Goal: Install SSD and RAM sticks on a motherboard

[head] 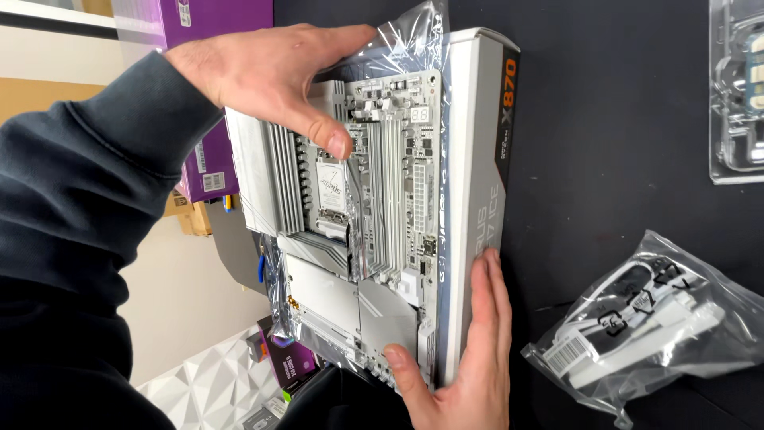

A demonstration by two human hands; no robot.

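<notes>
Two hands grip a white motherboard (358,231) (bagged in clear plastic) over its box (477,159): left hand (270,72) clasps its top, right hand (469,350) clamps board and box below.

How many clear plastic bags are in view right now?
2. One clear bag wraps the white motherboard that both hands lift from the box; the other bag, holding white parts, lies on the dark table at right. More may be hidden.

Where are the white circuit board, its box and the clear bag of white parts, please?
circuit board (374,183): head view, on its ribbed middle section.
box (477,143): head view, on its white side wall.
bag of white parts (645,318): head view, on the plastic over the parts.
</notes>
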